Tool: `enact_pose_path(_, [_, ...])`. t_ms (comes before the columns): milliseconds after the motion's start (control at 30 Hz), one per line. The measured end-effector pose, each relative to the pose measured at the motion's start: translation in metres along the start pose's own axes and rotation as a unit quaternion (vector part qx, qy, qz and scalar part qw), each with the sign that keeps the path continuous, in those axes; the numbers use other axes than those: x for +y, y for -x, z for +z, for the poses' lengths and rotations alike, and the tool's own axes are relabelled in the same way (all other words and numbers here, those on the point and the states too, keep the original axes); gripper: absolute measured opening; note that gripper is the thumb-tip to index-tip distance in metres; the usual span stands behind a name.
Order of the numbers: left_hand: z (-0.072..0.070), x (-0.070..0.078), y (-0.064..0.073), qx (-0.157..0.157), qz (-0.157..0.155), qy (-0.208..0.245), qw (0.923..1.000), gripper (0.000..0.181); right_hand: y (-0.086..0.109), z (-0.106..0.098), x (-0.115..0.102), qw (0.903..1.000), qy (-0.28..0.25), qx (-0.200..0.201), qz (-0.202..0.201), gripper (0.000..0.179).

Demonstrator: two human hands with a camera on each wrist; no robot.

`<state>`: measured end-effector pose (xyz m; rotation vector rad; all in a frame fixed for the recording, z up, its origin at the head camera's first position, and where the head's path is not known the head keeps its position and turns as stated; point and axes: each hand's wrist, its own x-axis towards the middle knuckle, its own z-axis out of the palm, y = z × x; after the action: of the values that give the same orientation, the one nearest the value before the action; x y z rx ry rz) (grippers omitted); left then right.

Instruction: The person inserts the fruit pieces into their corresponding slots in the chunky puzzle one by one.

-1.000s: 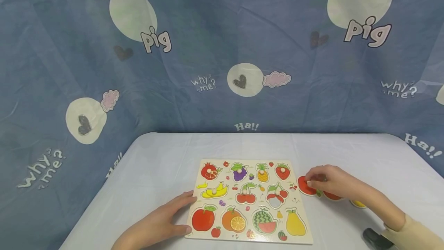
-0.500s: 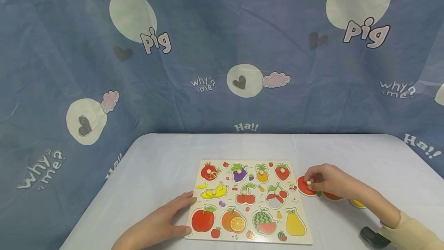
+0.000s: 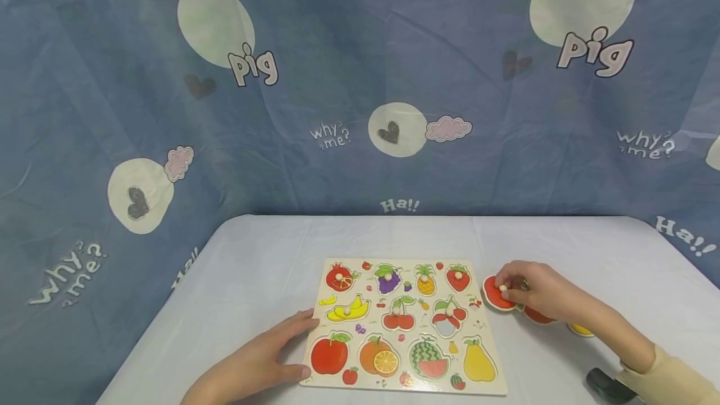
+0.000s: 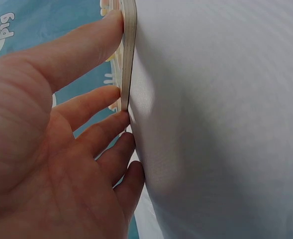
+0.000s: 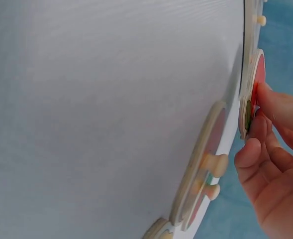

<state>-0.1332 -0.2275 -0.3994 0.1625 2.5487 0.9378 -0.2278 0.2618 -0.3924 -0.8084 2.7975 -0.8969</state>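
A fruit puzzle board [image 3: 405,386] lies flat on the white table. Along its left edge rests my left hand [image 3: 253,361]; in the left wrist view the thumb and straight fingers [image 4: 86,109] touch the board's edge [image 4: 129,55]. To the right of the board, my right hand [image 3: 537,289] pinches the pale knob of a red apple puzzle piece [image 3: 495,297], whose pale rim shows as it stands slightly raised. In the right wrist view thumb and fingertips meet at that piece [image 5: 258,69]. Part of it is hidden by the hand.
Beneath the right forearm lie a red piece [image 3: 539,315] and a yellow piece [image 3: 580,330], partly covered. Knobbed fruit pieces sit in the board's upper rows; the front-row fruits show no knobs. A black object [image 3: 607,386] is by the right sleeve. A blue printed cloth [image 3: 349,174] hangs behind.
The right hand has shifted slightly up and right, lifting the apple puzzle piece a little, so its rim is now visible. The left hand and the board have stayed put.
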Motion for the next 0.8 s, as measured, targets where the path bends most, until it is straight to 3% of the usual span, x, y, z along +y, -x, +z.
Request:
enact_pose_path(433, [0.001,0.000,0.000,0.000,-0.001,0.000,1.0000,0.079,0.001,-0.001,-0.009,0.9991,-0.001,0.028,-0.031,0.019])
enact_pose_path(800, [0.001,-0.001,-0.001,0.004,0.018,-0.023,0.9996,0.078,-0.006,0.006,-0.024,0.9976,-0.018,0.020,-0.064,0.023])
